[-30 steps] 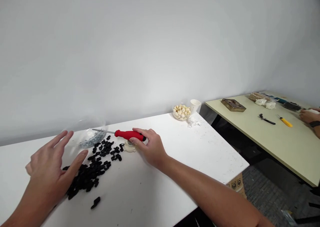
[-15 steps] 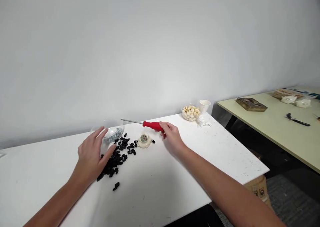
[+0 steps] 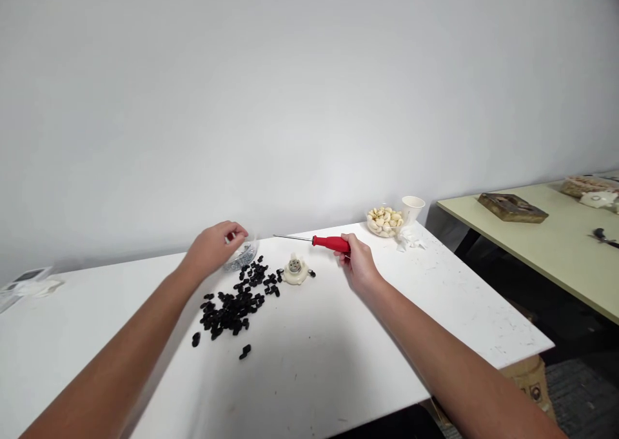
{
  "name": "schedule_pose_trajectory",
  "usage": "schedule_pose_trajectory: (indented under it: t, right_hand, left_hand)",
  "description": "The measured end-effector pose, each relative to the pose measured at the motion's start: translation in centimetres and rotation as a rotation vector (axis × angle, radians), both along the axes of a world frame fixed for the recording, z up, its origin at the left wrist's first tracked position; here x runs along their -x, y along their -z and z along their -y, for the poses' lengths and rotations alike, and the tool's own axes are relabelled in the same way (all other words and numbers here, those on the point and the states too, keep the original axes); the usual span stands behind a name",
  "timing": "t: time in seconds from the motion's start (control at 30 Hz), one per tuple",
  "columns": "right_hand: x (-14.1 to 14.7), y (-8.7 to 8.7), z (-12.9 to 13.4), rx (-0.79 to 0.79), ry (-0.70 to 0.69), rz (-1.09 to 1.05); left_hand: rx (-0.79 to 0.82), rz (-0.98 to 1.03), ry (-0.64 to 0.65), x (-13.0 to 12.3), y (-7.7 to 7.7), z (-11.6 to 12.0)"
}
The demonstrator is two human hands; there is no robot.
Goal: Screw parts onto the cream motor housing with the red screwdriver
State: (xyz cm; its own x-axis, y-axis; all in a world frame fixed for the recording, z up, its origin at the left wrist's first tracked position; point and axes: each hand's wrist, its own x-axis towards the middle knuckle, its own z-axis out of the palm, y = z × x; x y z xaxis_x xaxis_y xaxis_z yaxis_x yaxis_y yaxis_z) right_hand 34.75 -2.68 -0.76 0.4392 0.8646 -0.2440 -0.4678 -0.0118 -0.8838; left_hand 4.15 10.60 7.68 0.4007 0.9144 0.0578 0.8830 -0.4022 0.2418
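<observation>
My right hand (image 3: 359,258) grips a screwdriver (image 3: 331,242) by its red handle, with the metal shaft pointing left above the table. Below the shaft stands a round cream plastic part (image 3: 295,273) with a metal piece in its centre and small black pieces at its sides. My left hand (image 3: 215,245) is at a clear bowl (image 3: 242,258) of small silvery screws, its fingers curled together over the rim. Anything between those fingertips is too small to make out. A loose pile of small black plastic pieces (image 3: 235,310) lies in front of the bowl.
At the white table's (image 3: 309,387) back right are a clear bowl of cream-coloured pieces (image 3: 384,222), a paper cup (image 3: 412,210) and crumpled tissue (image 3: 410,238). A greenish table (image 3: 570,245) to the right bears a brown block (image 3: 512,207). Papers (image 3: 29,287) lie far left.
My left hand has moved from above the black pieces to the screw bowl, and its spread fingers have curled in. My right hand still holds the screwdriver. The view has shifted left.
</observation>
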Motion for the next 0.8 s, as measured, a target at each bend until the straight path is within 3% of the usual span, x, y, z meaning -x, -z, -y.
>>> schedule_pose_trajectory:
  t: [0.13, 0.3, 0.5, 0.8]
  right_hand:
    - [0.2, 0.0, -0.2, 0.015, 0.007, -0.004]
    - [0.3, 0.3, -0.6, 0.019, 0.022, 0.005]
    - [0.1, 0.6, -0.9, 0.006, 0.036, 0.018]
    - [0.8, -0.5, -0.2, -0.057, 0.047, -0.007]
  left_hand:
    - [0.239, -0.126, 0.031, 1.3, -0.9, -3.9]
    - [0.452, -0.196, 0.075, 0.9, -0.2, -5.8]
    - [0.484, -0.217, 0.109, 1.7, 0.6, -7.4]
    - [0.497, -0.178, 0.093, 3.1, 1.1, -8.1]
